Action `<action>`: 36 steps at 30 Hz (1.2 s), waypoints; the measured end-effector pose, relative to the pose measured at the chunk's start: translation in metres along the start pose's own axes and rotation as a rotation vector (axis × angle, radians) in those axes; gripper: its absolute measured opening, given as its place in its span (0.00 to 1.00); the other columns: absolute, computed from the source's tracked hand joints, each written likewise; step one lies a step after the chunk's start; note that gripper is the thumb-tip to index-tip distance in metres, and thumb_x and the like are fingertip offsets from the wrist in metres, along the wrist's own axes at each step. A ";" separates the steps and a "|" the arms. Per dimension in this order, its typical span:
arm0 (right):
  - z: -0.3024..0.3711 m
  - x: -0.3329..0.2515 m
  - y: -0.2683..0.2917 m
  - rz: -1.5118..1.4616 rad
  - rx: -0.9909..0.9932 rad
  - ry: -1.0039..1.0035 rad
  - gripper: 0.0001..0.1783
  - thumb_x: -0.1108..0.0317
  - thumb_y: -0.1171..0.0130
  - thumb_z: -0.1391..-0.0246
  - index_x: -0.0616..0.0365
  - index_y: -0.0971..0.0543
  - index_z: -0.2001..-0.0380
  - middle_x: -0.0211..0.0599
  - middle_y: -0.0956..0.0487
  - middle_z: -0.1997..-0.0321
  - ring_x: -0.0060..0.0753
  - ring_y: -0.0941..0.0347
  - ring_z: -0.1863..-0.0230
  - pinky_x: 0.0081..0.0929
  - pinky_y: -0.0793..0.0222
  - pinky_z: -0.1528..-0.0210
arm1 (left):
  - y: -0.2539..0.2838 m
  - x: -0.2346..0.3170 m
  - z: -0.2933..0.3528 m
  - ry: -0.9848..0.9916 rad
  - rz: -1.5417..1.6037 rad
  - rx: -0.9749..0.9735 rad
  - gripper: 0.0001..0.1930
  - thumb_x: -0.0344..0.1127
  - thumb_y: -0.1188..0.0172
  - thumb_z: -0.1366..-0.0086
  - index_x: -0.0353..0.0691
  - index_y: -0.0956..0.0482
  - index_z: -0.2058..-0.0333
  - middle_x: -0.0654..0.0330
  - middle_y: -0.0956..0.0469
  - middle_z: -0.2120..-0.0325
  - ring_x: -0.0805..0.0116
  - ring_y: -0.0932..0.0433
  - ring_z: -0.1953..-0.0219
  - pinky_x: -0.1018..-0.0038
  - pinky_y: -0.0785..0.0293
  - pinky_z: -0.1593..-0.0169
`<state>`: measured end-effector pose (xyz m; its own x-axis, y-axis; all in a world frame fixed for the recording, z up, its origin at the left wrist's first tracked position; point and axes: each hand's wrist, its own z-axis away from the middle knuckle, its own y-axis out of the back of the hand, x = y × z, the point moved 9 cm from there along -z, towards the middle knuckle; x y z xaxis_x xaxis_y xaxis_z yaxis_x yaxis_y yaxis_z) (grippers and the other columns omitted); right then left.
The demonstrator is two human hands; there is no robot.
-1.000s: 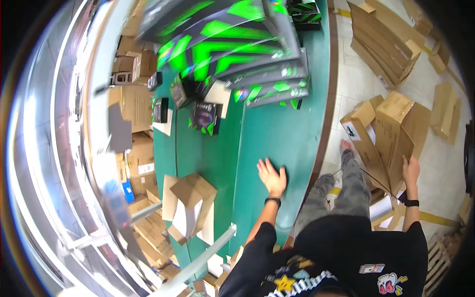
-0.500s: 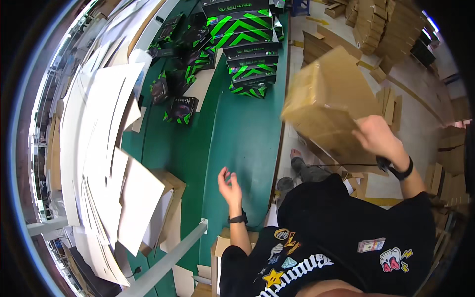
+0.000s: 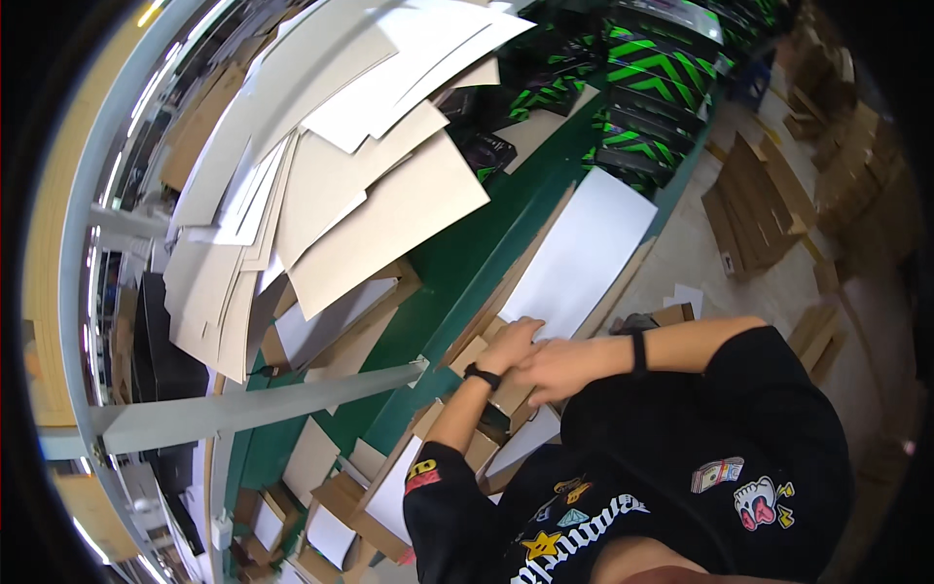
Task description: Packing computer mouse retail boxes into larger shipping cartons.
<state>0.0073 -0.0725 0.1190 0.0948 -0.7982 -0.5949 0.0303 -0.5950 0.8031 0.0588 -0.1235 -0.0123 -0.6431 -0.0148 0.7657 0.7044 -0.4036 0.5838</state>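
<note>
Open oblong brown cardboard box with a white inner face [image 3: 582, 255]: laid just beyond both grips, its near end met by them; the white face is turned upward, with brown cardboard showing along both long sides.
Long axis of the box: directed away from the grips, outward and to the right.
Left-hand grip [image 3: 510, 347]: placed at the near end of the box, fingers almost straight and kept together, aimed toward the white face; whether cardboard is held beneath them cannot be told.
Right-hand grip [image 3: 558, 369]: brought in from the right, close against the left and partly overlapping it in this view; fingers loosely bent and slightly parted, with any hold hidden.
Nearer hand: judged to be the left, its fingertips being set closest to the white face.
Smooth green worktop [image 3: 457, 268]: seen beyond and to the left of the grips.
Straight grey metal bar [image 3: 282, 401]: extended leftward, its near end just beside the left-hand grip.
Fanned cream and white flat sheets [image 3: 384, 209]: piled well to the left and beyond.
Stacked black-and-green printed boxes [image 3: 657, 92]: stood past the far end of the open box.
</note>
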 end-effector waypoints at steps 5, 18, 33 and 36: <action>0.119 0.188 0.116 0.196 0.432 -0.633 0.27 0.57 0.33 0.57 0.60 0.25 0.55 0.48 0.24 0.53 0.52 0.27 0.51 0.43 0.32 0.47 | -0.028 -0.076 0.004 0.386 -0.632 0.209 0.43 0.57 0.36 0.48 0.40 0.38 0.38 0.39 0.34 0.44 0.45 0.33 0.42 0.59 0.39 0.39; 0.172 0.495 0.086 -0.409 0.348 -1.154 0.53 0.50 0.27 0.65 0.68 0.37 0.39 0.57 0.27 0.45 0.46 0.29 0.44 0.34 0.33 0.44 | 0.016 -0.027 0.065 0.615 -0.903 0.622 0.44 0.50 0.37 0.48 0.39 0.43 0.36 0.46 0.46 0.35 0.46 0.50 0.33 0.39 0.60 0.34; -0.023 0.237 -0.047 -0.208 -0.265 -0.672 0.22 0.66 0.42 0.45 0.64 0.28 0.49 0.54 0.24 0.49 0.42 0.28 0.47 0.40 0.33 0.46 | -0.005 -0.075 0.302 1.115 0.215 1.285 0.30 0.24 0.47 0.51 0.31 0.35 0.45 0.38 0.21 0.64 0.39 0.21 0.61 0.57 0.25 0.57; -0.004 0.237 -0.052 -0.513 -0.118 -0.621 0.23 0.62 0.43 0.43 0.63 0.28 0.47 0.49 0.24 0.50 0.41 0.27 0.48 0.40 0.32 0.47 | 0.029 -0.038 0.259 1.151 -0.121 1.117 0.29 0.24 0.46 0.50 0.29 0.37 0.46 0.37 0.23 0.73 0.36 0.23 0.67 0.52 0.27 0.64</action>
<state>0.0321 -0.2301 -0.0640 -0.5276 -0.3565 -0.7711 0.0283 -0.9145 0.4035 0.1813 0.1019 0.0459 -0.2180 -0.8885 0.4038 0.1591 0.3758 0.9129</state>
